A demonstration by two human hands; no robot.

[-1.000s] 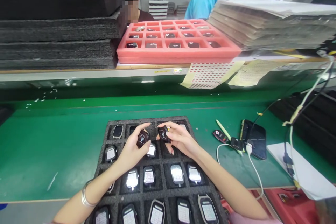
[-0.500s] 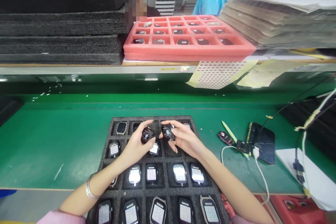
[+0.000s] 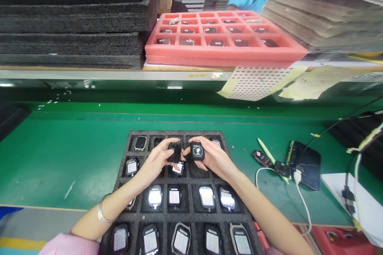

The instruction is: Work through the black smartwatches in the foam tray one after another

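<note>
My left hand point(image 3: 161, 155) is closed around a smartwatch case point(image 3: 174, 154) with a dark screen, the thumb lying on its face. Close beside it, my right hand point(image 3: 211, 153) grips another smartwatch case point(image 3: 197, 151) by its edges; its lit screen shows a round white dial. Neither watch has a strap. Both hands are above the far rows of a black foam tray point(image 3: 191, 218). Several watches sit in the tray's compartments, many with lit white screens, such as the silver-framed watch point(image 3: 181, 238) near the front. My hands and forearms hide some compartments.
A pink foam tray point(image 3: 224, 53) of watches rests on the shelf ahead, between stacked black foam point(image 3: 72, 24) and stacked clear trays point(image 3: 323, 20). On the green bench point(image 3: 74, 155), a power bank point(image 3: 305, 165), cables and a green pen point(image 3: 266, 150) lie right. Two people are behind the shelf.
My left thumb has moved onto the face of the left watch, whose lit screen now looks dark. The right watch has turned to face me, its dial now in plain view. The head view has shifted slightly.
</note>
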